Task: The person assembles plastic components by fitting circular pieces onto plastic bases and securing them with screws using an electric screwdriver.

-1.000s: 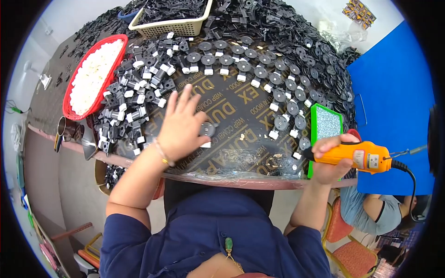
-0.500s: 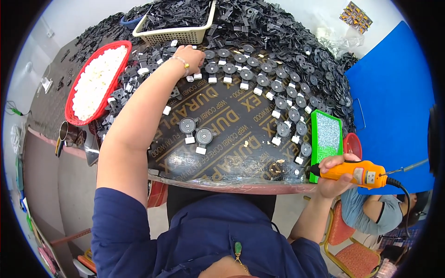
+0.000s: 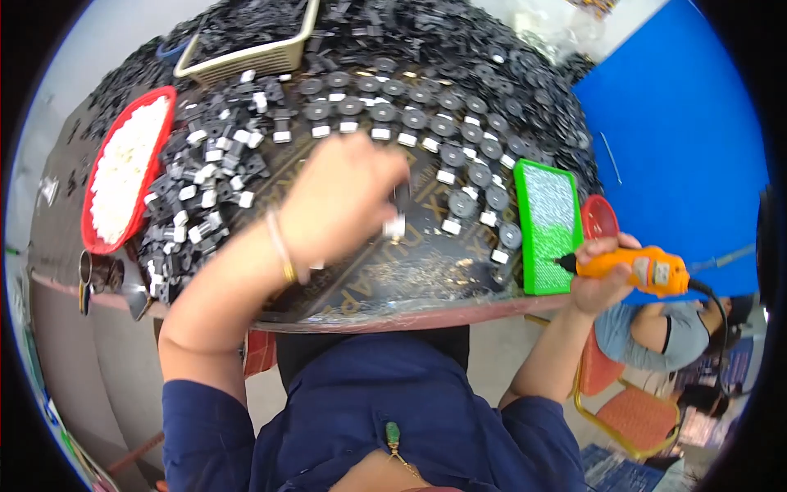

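Note:
My left hand (image 3: 348,193), smeared by motion, is over the middle of the table. Between its fingers is a black round part with a white block (image 3: 395,225), mostly hidden by the hand. My right hand (image 3: 602,275) is closed around an orange electric screwdriver (image 3: 648,271), whose black tip is over the near end of the green tray (image 3: 533,283). Small silvery pieces, apparently screws (image 3: 551,197), fill the tray's far part. Beyond my left hand, curved rows of black discs with white blocks (image 3: 381,115) stretch across to the tray.
Loose black pieces with white ends (image 3: 205,176) are heaped at left beside a red basket of white pieces (image 3: 131,168). A beige basket (image 3: 246,64) and a large black heap (image 3: 426,37) stand behind. At right are a red bowl (image 3: 600,217), a blue panel (image 3: 680,148) and a seated person (image 3: 656,332).
My left hand has come from the far rows toward me and right, now with a black part in it. The screwdriver's tip has moved from the table edge to over the green tray. The view has shifted.

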Tool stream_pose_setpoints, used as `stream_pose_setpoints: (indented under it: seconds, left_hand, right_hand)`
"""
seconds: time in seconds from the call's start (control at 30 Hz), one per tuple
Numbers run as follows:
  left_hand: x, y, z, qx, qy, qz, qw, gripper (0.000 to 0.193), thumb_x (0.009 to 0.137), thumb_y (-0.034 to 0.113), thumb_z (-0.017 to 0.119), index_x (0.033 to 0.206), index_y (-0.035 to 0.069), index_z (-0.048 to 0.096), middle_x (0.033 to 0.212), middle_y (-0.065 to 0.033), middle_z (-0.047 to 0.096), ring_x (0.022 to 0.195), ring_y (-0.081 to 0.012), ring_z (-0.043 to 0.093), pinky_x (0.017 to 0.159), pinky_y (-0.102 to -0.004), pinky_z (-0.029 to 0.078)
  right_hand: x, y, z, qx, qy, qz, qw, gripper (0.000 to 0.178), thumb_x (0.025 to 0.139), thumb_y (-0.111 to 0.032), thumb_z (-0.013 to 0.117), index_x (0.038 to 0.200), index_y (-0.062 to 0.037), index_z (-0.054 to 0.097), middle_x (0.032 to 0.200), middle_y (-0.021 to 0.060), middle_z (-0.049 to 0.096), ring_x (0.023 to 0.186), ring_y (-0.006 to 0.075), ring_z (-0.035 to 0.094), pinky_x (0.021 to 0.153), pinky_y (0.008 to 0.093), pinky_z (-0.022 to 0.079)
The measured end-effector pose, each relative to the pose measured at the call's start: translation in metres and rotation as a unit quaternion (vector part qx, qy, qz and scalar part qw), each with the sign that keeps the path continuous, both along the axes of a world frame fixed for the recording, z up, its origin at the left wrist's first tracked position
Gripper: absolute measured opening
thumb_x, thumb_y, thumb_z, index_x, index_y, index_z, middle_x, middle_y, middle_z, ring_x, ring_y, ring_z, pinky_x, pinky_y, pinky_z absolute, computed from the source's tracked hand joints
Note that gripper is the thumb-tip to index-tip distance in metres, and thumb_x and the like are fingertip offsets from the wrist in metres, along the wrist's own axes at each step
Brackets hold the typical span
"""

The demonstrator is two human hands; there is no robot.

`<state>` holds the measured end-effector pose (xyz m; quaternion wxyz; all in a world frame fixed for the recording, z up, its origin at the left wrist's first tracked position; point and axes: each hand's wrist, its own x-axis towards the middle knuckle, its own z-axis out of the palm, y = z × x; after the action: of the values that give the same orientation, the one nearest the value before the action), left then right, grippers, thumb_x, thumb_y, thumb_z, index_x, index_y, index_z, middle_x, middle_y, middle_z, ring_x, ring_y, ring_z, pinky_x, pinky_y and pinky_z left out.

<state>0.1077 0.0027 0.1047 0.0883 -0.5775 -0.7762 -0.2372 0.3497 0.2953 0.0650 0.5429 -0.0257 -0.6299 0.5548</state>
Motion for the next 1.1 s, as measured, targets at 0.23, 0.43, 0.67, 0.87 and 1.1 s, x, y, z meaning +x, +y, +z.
stream_pose_setpoints:
  seconds: [0.23, 0.43, 0.67, 0.87, 1.1]
  left_hand:
    - [0.060, 0.019, -0.067, -0.094, -0.021, -0.003, 0.995, 0.040, 0.070, 0.020, 0.085, 0.099, 0.008, 0.060, 0.094, -0.0046, 0.068, 0.100, -0.0258, 0.059, 0.087, -0.0401, 0.044]
    - [0.059, 0.014, -0.078, -0.062, -0.135, 0.025, 0.989, 0.050, 0.071, 0.017, 0.086, 0.116, 0.009, 0.065, 0.106, -0.0072, 0.069, 0.110, -0.0293, 0.059, 0.095, -0.0419, 0.044]
    - [0.052, 0.003, -0.080, -0.011, -0.181, 0.031, 0.983, 0.052, 0.070, 0.019, 0.087, 0.117, 0.008, 0.068, 0.109, -0.0086, 0.069, 0.109, -0.0308, 0.059, 0.101, -0.0434, 0.043]
    - [0.053, 0.009, -0.092, -0.007, -0.185, 0.032, 0.982, 0.045, 0.073, 0.020, 0.086, 0.114, 0.009, 0.069, 0.104, -0.0078, 0.069, 0.105, -0.0295, 0.060, 0.096, -0.0419, 0.044]
    - [0.050, 0.010, -0.099, 0.019, -0.210, 0.027, 0.977, 0.043, 0.074, 0.021, 0.085, 0.112, 0.009, 0.069, 0.104, -0.0077, 0.069, 0.106, -0.0292, 0.060, 0.098, -0.0419, 0.045]
  right_hand:
    - [-0.008, 0.050, -0.022, -0.008, -0.038, -0.078, 0.996, 0.042, 0.100, -0.032, 0.066, 0.120, 0.0008, 0.049, 0.078, 0.0100, 0.065, 0.062, 0.0171, 0.058, 0.058, 0.0295, 0.050]
    - [-0.015, 0.060, -0.038, 0.000, -0.048, -0.078, 0.996, 0.042, 0.101, -0.033, 0.065, 0.120, 0.0012, 0.048, 0.076, 0.0106, 0.064, 0.061, 0.0173, 0.058, 0.058, 0.0300, 0.051]
    - [-0.018, 0.061, -0.039, -0.008, -0.052, -0.066, 0.996, 0.042, 0.102, -0.033, 0.064, 0.120, 0.0020, 0.048, 0.077, 0.0106, 0.065, 0.060, 0.0168, 0.059, 0.059, 0.0302, 0.051]
    - [-0.019, 0.057, -0.040, 0.006, -0.057, -0.067, 0.996, 0.043, 0.101, -0.033, 0.066, 0.120, 0.0023, 0.050, 0.078, 0.0098, 0.065, 0.061, 0.0161, 0.059, 0.059, 0.0283, 0.051]
    - [-0.022, 0.058, -0.035, 0.009, -0.064, -0.082, 0.995, 0.048, 0.100, -0.039, 0.066, 0.120, 0.0016, 0.049, 0.077, 0.0098, 0.064, 0.062, 0.0163, 0.059, 0.060, 0.0286, 0.051]
